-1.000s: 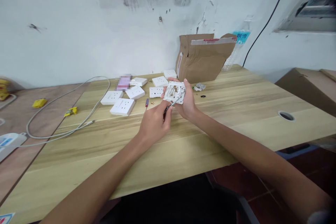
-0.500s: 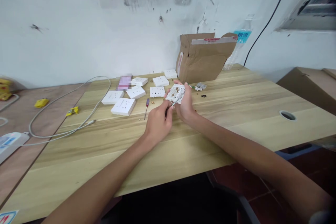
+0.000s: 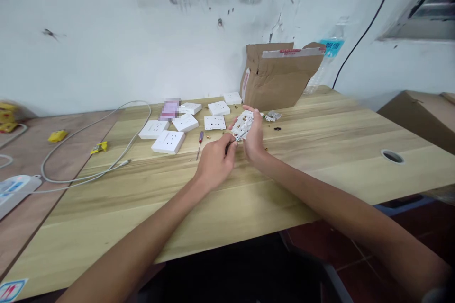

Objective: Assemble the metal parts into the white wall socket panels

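My right hand [image 3: 253, 139] is closed around an opened wall socket [image 3: 242, 123], a white plastic back with brass-coloured metal parts inside, which is tilted up. My left hand [image 3: 216, 160] is shut on a screwdriver with a dark handle; its thin metal shaft [image 3: 237, 140] touches or lies just over the socket's lower edge, though fingers hide most of the tool. Left of the hands lies a second screwdriver [image 3: 200, 143] with a purple handle. Just behind them sits a loose white socket cover [image 3: 215, 123], beside small brass pieces [image 3: 208, 137].
Several white wall sockets [image 3: 168, 142] lie at the back left near a purple item [image 3: 170, 109]. A cardboard box [image 3: 284, 78] stands by the wall, with a plastic bottle behind. Small metal parts [image 3: 273, 115] and black bits [image 3: 277, 128] rest right. A white cable [image 3: 124, 163] loops left.
In my right hand the socket has turned to a steeper tilt. The screwdriver's shaft has shifted from over the socket's inside to its lower edge. The whole view has moved slightly.
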### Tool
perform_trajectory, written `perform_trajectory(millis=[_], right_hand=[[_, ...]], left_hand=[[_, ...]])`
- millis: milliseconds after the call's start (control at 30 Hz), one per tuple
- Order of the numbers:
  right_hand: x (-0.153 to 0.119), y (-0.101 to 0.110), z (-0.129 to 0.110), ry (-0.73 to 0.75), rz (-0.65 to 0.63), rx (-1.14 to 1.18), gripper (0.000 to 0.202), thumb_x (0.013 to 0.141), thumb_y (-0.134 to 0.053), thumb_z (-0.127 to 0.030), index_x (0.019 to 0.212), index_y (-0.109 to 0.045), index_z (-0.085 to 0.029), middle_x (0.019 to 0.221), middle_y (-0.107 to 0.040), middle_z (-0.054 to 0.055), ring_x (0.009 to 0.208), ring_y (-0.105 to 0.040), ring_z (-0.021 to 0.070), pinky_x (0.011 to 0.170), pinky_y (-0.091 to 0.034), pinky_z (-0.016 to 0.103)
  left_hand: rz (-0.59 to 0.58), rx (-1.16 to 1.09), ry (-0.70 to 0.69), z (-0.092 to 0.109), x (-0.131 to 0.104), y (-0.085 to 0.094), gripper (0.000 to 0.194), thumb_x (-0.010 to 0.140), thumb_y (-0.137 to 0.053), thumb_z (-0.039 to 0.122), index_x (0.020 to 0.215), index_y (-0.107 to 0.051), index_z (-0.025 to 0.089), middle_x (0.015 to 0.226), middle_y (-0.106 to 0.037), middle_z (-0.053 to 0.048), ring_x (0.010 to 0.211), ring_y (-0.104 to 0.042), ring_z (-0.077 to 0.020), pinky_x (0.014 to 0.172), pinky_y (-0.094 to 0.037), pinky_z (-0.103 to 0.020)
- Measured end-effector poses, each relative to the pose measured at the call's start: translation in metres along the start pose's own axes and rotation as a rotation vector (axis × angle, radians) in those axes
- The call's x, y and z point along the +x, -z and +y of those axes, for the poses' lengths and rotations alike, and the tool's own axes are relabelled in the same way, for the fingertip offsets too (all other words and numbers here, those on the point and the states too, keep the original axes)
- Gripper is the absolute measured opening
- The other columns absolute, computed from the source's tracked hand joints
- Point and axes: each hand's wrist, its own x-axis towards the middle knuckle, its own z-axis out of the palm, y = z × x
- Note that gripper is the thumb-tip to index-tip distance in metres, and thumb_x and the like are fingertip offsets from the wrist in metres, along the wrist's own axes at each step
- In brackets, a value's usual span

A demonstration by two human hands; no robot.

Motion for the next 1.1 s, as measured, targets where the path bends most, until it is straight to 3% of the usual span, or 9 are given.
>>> perform_trajectory(millis=[133, 233, 467, 867, 1100], right_hand=[[-0.002, -0.002, 0.001, 0.007, -0.064, 0.028, 0.052, 0.101, -0.053, -0.076, 0.126, -0.060, -0.030, 0.076, -0.066, -0.003, 0.060, -0.067, 0.0188, 0.053, -0.047, 0.030], [-0.004, -0.004, -0.002, 0.010, -0.103, 0.055, 0.051, 0.103, -0.052, -0.075, 0.127, -0.060, -0.031, 0.076, -0.067, -0.003, 0.061, -0.067, 0.0187, 0.051, -0.045, 0.029], [-0.012, -0.009, -0.015, -0.088, -0.106, 0.128, 0.041, 0.107, -0.051, -0.065, 0.123, -0.063, -0.030, 0.080, -0.069, -0.002, 0.067, -0.071, 0.0187, 0.058, -0.053, 0.030], [-0.014, -0.014, -0.018, -0.222, -0.069, 0.232, 0.042, 0.107, -0.045, -0.067, 0.121, -0.058, -0.029, 0.077, -0.070, -0.001, 0.067, -0.074, 0.0223, 0.058, -0.056, 0.032], [-0.005, -0.009, -0.015, -0.252, -0.067, 0.233, 0.043, 0.106, -0.046, -0.068, 0.117, -0.058, -0.028, 0.074, -0.071, -0.001, 0.063, -0.072, 0.0230, 0.056, -0.054, 0.033]], left_hand=[[-0.070, -0.306, 0.066, -0.004, 0.006, 0.004, 0.027, 0.106, -0.055, 0.035, 0.088, -0.067, 0.020, 0.071, -0.056, 0.001, 0.068, -0.052, -0.0175, 0.068, -0.038, -0.030], [-0.039, -0.375, 0.070, -0.005, 0.006, 0.003, 0.028, 0.106, -0.056, 0.039, 0.090, -0.068, 0.020, 0.069, -0.053, 0.002, 0.066, -0.048, -0.0165, 0.066, -0.036, -0.030], [0.089, -0.279, -0.001, 0.000, -0.003, -0.006, 0.026, 0.107, -0.055, 0.037, 0.089, -0.064, 0.021, 0.069, -0.053, 0.003, 0.066, -0.047, -0.0167, 0.068, -0.035, -0.030], [0.264, -0.061, -0.070, 0.006, -0.015, -0.026, 0.020, 0.112, -0.048, 0.030, 0.101, -0.063, 0.022, 0.080, -0.067, -0.001, 0.070, -0.059, -0.0191, 0.071, -0.040, -0.029], [0.181, -0.088, -0.018, 0.003, -0.004, -0.019, 0.019, 0.109, -0.050, 0.029, 0.097, -0.063, 0.023, 0.073, -0.060, 0.001, 0.068, -0.054, -0.0193, 0.069, -0.036, -0.030]])
